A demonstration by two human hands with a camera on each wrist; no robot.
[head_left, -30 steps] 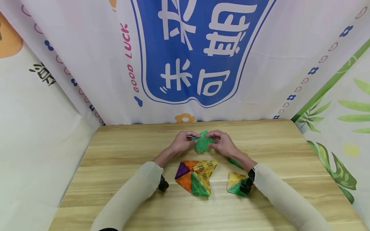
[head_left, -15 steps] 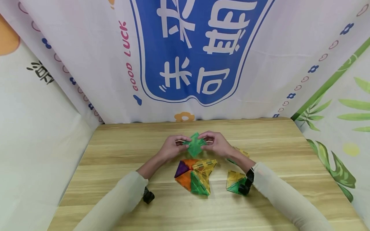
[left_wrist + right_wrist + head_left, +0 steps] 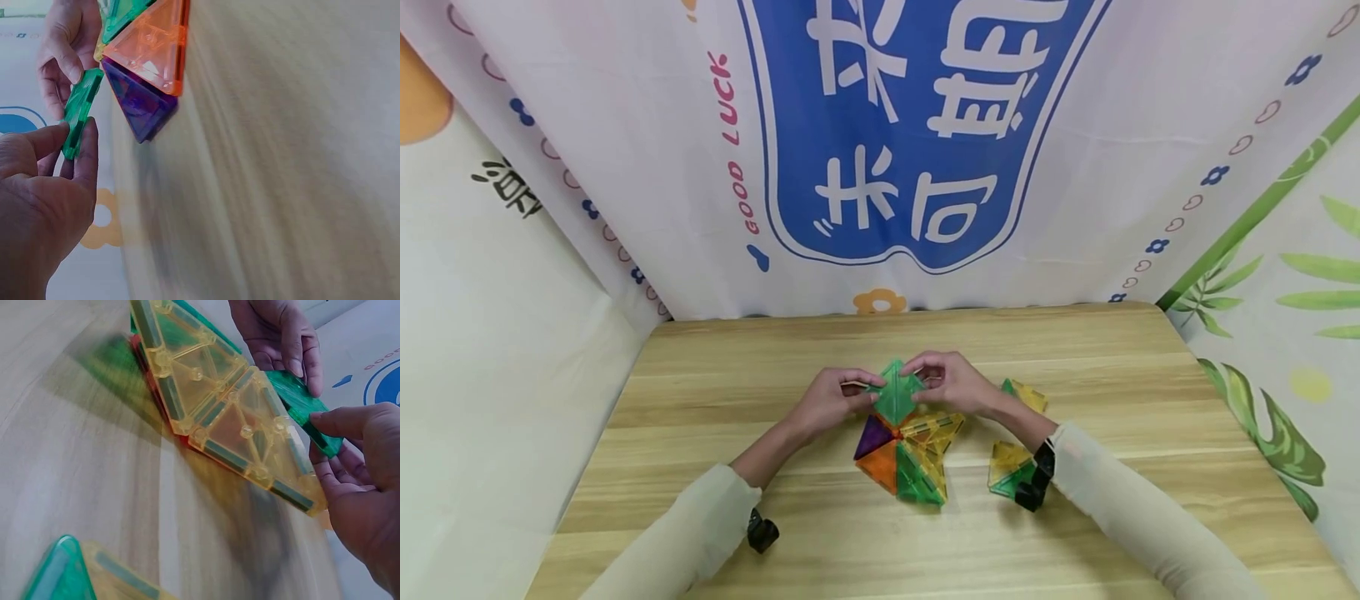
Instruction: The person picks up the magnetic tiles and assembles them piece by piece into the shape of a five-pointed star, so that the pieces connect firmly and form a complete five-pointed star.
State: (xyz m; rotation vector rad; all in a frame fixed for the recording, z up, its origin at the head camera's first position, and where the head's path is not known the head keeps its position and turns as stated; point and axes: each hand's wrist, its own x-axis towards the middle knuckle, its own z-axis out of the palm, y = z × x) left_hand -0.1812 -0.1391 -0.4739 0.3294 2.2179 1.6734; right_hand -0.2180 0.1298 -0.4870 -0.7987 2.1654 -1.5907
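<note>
Between both hands is a green translucent magnetic tile piece (image 3: 895,398), a diamond with a seam down its middle in the head view. My left hand (image 3: 832,400) pinches its left corner between thumb and fingers; my right hand (image 3: 951,385) pinches the right corner. The piece is held over the far edge of a tile cluster on the table. That cluster has a purple triangle tile (image 3: 139,103), an orange triangle tile (image 3: 880,468), a green tile (image 3: 916,483) and raised yellow tiles (image 3: 250,434). Part of its far side is hidden behind the held piece.
Right of the cluster, a yellow and green tile pair (image 3: 1009,468) lies partly under the right wrist camera (image 3: 1032,493). Farther back is another yellow and green pair (image 3: 1028,396), beside the right forearm. A printed curtain (image 3: 820,292) borders the far edge of the wooden table (image 3: 715,350).
Both hands have carried the green tile piece left and toward the body, from behind the cluster to over its far edge. The left forearm has swung outward. The tiles on the table stay put.
</note>
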